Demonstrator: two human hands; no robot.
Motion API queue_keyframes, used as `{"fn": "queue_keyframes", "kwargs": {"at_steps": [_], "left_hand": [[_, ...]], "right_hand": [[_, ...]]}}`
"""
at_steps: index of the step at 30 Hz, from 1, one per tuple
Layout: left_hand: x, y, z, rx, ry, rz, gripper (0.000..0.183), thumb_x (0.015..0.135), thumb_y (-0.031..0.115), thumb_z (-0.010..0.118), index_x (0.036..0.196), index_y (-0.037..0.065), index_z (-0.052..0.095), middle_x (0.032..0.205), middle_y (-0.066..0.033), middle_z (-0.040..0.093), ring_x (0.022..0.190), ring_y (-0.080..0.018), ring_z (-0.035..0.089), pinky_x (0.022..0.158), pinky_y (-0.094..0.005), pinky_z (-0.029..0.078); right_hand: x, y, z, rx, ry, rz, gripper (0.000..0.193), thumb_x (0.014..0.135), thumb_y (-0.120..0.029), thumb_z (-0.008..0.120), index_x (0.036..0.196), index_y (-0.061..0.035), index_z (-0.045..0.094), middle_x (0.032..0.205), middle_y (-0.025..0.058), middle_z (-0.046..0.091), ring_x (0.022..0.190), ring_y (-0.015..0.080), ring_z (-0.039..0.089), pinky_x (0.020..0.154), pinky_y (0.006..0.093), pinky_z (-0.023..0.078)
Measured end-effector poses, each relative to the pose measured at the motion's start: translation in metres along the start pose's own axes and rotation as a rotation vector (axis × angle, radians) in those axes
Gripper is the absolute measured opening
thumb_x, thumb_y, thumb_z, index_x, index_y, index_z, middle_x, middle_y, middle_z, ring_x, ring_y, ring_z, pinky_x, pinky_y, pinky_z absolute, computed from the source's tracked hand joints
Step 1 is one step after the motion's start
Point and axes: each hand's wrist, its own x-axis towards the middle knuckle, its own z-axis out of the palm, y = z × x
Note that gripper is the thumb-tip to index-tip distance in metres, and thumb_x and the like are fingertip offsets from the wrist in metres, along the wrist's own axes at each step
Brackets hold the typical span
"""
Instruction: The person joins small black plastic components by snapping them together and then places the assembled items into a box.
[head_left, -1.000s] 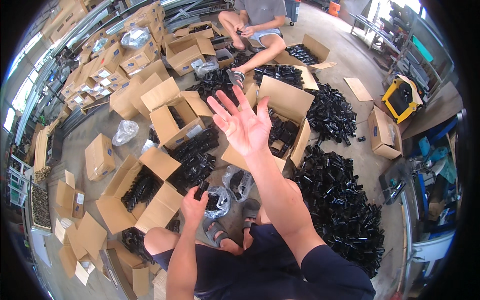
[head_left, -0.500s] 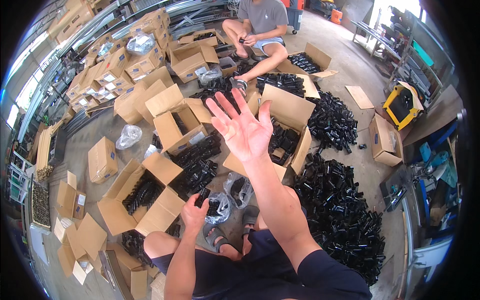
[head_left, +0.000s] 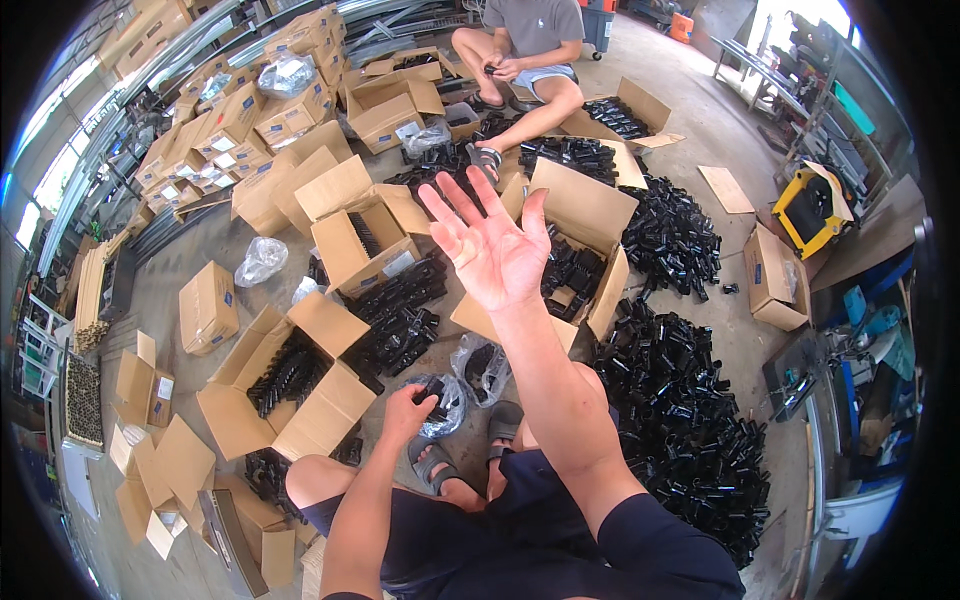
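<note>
My right hand (head_left: 497, 250) is raised in front of me, palm toward me and fingers spread, holding nothing. Low at centre-left, the fingers of my left hand (head_left: 407, 412) close on a small black tubular part (head_left: 432, 388). That hand is just over a clear plastic bag (head_left: 450, 418) by my sandals; whether it touches the bag I cannot tell. A second clear bag (head_left: 490, 385) with black pieces lies beside it. Left of this hand stands an open carton (head_left: 325, 412) with rows of black parts inside. Behind my right hand is another open carton (head_left: 585, 200), partly filled with similar parts.
A large heap of loose black parts (head_left: 680, 430) spreads along my right side. Across from me another person (head_left: 535, 45) sits handling a small dark piece. Stacked cartons (head_left: 235, 125) fill the back left. A yellow-framed machine (head_left: 805, 215) stands at right.
My left hand has moved a little right and away from me with the black part, over the plastic bag. The right hand stays raised and spread. The view has shifted slightly.
</note>
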Motion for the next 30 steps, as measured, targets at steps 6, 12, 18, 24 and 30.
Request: {"fn": "queue_keyframes", "kwargs": {"at_steps": [6,12,18,24,30], "left_hand": [[0.022,-0.047,0.023,0.076,-0.019,-0.134,0.041,0.079,0.033,0.077,0.101,-0.002,0.073,0.094,-0.0207,0.073,0.091,-0.0320,0.072,0.081,-0.0389,0.054],[0.037,-0.130,0.054,0.080,0.044,-0.291,0.040,0.081,0.037,0.075,0.098,0.001,0.074,0.095,-0.0229,0.072,0.094,-0.0385,0.070,0.084,-0.0440,0.053],[0.024,-0.094,0.074,0.308,0.044,-0.289,0.038,0.089,0.035,0.066,0.103,0.000,0.072,0.104,-0.0256,0.070,0.102,-0.0434,0.066,0.091,-0.0484,0.051],[0.032,-0.025,0.046,0.329,0.138,-0.134,0.037,0.091,0.034,0.066,0.106,0.000,0.071,0.107,-0.0229,0.071,0.091,-0.0380,0.070,0.083,-0.0427,0.054],[0.007,0.229,-0.056,-0.889,-0.094,0.512,0.026,0.105,0.020,0.051,0.105,-0.004,0.061,0.139,-0.0252,0.056,0.059,-0.0130,0.066,0.056,-0.0232,0.053]], "right_hand": [[-0.001,-0.009,-0.004,0.006,0.029,-0.020,0.074,0.097,-0.063,0.048,0.143,-0.0044,0.046,0.148,0.0242,0.044,0.146,0.0471,0.030,0.107,0.0657,0.042],[0.005,0.000,-0.002,0.043,0.020,-0.014,0.076,0.098,-0.063,0.048,0.143,-0.0035,0.045,0.149,0.0242,0.043,0.145,0.0470,0.030,0.107,0.0661,0.042],[0.002,-0.012,-0.007,0.034,0.009,-0.026,0.075,0.098,-0.063,0.046,0.143,-0.0030,0.045,0.149,0.0245,0.043,0.146,0.0470,0.029,0.106,0.0666,0.042],[0.003,-0.016,-0.012,0.019,0.021,-0.038,0.078,0.098,-0.066,0.043,0.145,-0.0036,0.044,0.150,0.0246,0.042,0.146,0.0473,0.029,0.107,0.0675,0.041],[0.001,-0.013,-0.016,-0.013,0.040,-0.042,0.079,0.098,-0.066,0.043,0.147,-0.0044,0.041,0.150,0.0241,0.041,0.145,0.0472,0.030,0.104,0.0672,0.044]]}}
